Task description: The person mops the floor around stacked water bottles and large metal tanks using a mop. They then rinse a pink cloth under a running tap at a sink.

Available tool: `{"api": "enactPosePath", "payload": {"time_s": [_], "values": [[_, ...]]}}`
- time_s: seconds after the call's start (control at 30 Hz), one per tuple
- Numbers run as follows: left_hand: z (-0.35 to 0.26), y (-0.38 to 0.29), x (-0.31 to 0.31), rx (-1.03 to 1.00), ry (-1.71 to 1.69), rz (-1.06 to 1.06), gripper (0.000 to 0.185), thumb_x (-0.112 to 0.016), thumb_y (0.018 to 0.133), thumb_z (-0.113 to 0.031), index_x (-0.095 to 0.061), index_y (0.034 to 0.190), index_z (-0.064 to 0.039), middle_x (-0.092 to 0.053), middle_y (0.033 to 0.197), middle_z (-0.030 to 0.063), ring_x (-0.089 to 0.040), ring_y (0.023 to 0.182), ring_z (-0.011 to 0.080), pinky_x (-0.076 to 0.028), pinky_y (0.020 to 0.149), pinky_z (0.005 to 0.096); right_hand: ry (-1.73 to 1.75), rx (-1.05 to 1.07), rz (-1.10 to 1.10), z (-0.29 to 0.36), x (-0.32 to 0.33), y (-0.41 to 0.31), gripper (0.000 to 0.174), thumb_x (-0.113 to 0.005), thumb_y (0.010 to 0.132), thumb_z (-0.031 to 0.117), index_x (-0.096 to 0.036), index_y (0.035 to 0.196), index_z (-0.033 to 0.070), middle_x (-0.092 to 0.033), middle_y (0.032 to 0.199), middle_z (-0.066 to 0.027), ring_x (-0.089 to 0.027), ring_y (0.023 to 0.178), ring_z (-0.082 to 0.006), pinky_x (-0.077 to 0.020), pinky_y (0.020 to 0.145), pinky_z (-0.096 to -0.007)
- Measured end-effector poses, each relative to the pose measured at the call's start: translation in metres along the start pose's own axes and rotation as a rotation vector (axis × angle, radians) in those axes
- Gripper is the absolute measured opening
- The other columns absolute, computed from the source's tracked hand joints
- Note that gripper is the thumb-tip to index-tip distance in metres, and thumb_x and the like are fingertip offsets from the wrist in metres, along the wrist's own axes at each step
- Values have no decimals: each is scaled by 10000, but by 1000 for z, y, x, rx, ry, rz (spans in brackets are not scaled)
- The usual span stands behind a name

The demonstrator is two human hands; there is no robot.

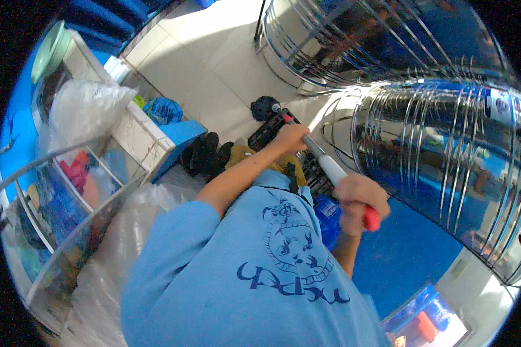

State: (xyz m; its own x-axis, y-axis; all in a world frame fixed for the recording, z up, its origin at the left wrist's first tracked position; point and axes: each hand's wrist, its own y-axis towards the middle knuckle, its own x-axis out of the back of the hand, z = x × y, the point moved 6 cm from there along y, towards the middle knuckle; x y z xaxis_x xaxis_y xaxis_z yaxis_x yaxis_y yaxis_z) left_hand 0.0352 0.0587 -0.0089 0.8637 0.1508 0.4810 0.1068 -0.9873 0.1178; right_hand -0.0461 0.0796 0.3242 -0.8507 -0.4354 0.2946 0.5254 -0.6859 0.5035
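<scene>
My left hand (291,138) is closed around the upper shaft of a long-handled tool, just below a red collar. My right hand (360,199) grips the near end of the grey and white handle (330,167), and a red end cap sticks out past the fist. At the far end sits a dark, fuzzy round head (264,108), apparently a mop or brush, against the pale tiled floor (217,86). The handle slants across in front of my body, above a black plastic crate (267,131). My right hand is slightly blurred.
Shiny curved metal racks or panels (417,143) with chrome bars rise on the right. At left stand a tiled ledge (132,136), a clear plastic bag (87,106) and a clear-sided cabinet (74,191). A blue plastic bundle (164,110) lies beyond the ledge; dark items (206,152) are nearer.
</scene>
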Motion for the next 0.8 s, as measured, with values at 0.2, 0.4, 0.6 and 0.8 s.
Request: {"api": "enactPosePath", "payload": {"time_s": [0.2,0.4,0.6,0.8], "values": [[44,0,29,218,-688,-150,164,-580,786,-190,-601,915,-90,-601,821,72,-619,745,228,-504,632,329,254,22,675,5,-71,57,176,-659,626,118,-563,771,90,-523,629,-61,-538,561,-270,-429,521,-356],[27,32,1,159,-766,-201,127,-529,842,-176,-590,909,-88,-565,793,41,-578,668,142,-476,599,271,106,-25,769,4,-36,74,208,-643,616,86,-500,765,106,-525,674,-57,-549,624,-279,-420,543,-385],[3,82,-25,-120,-384,-123,349,-651,643,24,-559,967,-65,-591,907,91,-551,876,240,-412,857,361,57,-82,707,-20,10,88,194,-613,614,43,-485,747,101,-504,644,-69,-536,605,-289,-413,526,-397],[-20,121,-56,-166,-594,45,301,-673,725,-11,-550,991,-81,-587,968,78,-534,869,250,-417,838,381,-21,-204,730,-48,42,89,258,-653,595,164,-550,823,104,-583,730,-105,-594,741,-335,-462,633,-444]]}}
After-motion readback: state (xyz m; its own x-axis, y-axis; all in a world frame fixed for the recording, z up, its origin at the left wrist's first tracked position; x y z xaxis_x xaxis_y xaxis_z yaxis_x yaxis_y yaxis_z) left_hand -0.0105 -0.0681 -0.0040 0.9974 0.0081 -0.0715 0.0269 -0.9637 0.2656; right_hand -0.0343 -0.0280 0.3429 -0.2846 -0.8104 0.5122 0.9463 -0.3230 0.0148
